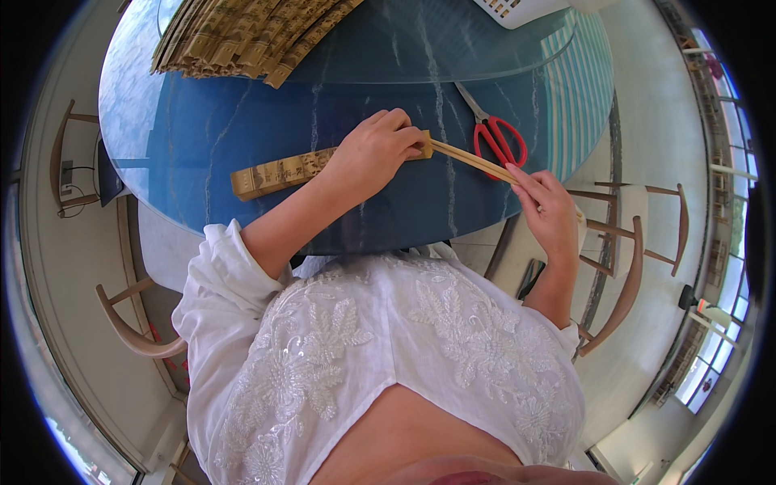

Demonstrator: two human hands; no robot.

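A long, flat brown paper chopstick sleeve with dark printing lies slanted over the blue table. My left hand is closed on its right end, fingers pinching near the opening. From that opening a pair of pale wooden chopsticks sticks out to the right, partly inside the sleeve. My right hand is closed around their outer ends. How far the chopsticks reach inside is hidden. Just beyond them lie scissors with red handles, blades pointing away from me.
A big pile of similar brown sleeves rests at the far left of the round blue marbled table. At the far right stands a white perforated basket, on a raised glass disc. Wooden chairs stand around the table.
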